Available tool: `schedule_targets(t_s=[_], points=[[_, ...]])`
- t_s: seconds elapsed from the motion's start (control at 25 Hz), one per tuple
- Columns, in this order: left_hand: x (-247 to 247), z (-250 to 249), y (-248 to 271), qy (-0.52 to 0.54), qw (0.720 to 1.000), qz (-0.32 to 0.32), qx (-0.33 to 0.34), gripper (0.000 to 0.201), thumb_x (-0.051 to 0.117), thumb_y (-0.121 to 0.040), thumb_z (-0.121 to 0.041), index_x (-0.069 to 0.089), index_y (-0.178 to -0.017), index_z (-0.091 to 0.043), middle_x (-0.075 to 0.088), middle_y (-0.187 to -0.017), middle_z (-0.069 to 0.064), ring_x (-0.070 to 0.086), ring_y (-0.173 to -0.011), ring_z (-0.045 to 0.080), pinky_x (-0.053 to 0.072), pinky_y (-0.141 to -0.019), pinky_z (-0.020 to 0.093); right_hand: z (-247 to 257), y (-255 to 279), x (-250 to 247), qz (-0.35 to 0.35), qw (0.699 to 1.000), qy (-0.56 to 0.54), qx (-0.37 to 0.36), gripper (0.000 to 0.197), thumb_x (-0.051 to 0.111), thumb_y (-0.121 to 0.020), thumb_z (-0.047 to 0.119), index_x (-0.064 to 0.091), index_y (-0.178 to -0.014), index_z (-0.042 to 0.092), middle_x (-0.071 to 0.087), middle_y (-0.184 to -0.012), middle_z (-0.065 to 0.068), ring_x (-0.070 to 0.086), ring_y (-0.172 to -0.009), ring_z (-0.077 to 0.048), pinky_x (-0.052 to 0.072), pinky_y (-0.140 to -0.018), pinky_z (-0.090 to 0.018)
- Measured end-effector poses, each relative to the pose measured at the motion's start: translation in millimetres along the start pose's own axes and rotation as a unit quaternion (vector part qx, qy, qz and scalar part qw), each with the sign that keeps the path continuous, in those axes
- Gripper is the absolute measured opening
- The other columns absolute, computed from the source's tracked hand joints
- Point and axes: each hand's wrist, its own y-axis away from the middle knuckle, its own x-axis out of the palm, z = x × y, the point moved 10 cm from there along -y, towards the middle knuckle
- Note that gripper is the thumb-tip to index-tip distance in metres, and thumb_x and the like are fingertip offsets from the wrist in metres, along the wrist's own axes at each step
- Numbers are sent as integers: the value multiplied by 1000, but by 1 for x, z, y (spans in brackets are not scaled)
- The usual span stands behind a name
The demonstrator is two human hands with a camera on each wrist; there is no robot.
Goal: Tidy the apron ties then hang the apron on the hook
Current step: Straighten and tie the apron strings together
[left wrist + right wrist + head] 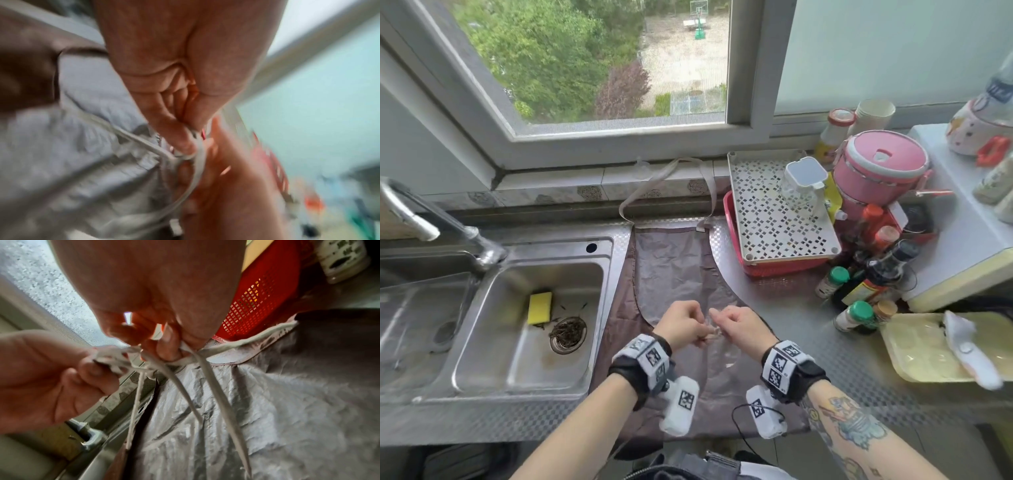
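Apron [674,270]: grey-brown, laid flat on the steel desk [784,308] at frame centre, between sink [524,308] and red basket [753,267]. Neck loop [664,178] is draped over the tiled sill above. Apron ties [148,360]: pale, pinched together low centre by left hand [681,323] and right hand [739,325], fingers curled round them.

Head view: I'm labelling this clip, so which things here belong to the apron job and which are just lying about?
Belongs to the job:
- apron, flat on the counter
- apron ties, pinched by both hands
- left hand
- right hand
- neck strap

Lying about:
- yellow sponge in the sink
- red basket
- pink lunch box
- sauce bottles
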Motion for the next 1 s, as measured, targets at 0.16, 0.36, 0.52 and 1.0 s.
schedule_targets(t_s=[0.16,0.36,0.52,1.0], points=[[-1,17,-1,201,973,-2,-113,38,57,-74,15,40,-56,-14,53,-55,11,46,-39,13,34,-34,14,3,3,-3,-2,999,35,-32,33,71,-75,44,66,-54,20,63,-85,7,56,-73,-1,39,-68,-9],[5,33,0,253,952,-9,-173,36,61,-74,6,45,-52,-17,57,-47,4,41,-37,9,30,-35,14,-1,5,-4,-32,998,21,-48,20,71,-78,35,65,-66,19,67,-94,-3,60,-83,-13,41,-73,-13],[6,33,-3,201,963,-24,-180,37,64,-73,4,57,-39,-9,56,-44,2,39,-36,8,27,-37,13,-10,8,-3,-35,999,-10,-30,23,69,-78,24,63,-56,24,64,-90,5,59,-83,1,42,-79,-13],[-70,82,-23,7,978,-160,-136,20,76,-67,-20,58,-74,-16,65,-75,6,63,-76,25,54,-76,38,-55,5,-38,-105,986,81,96,14,69,-74,30,60,-69,21,59,-90,-1,57,-86,-18,41,-81,-27]])
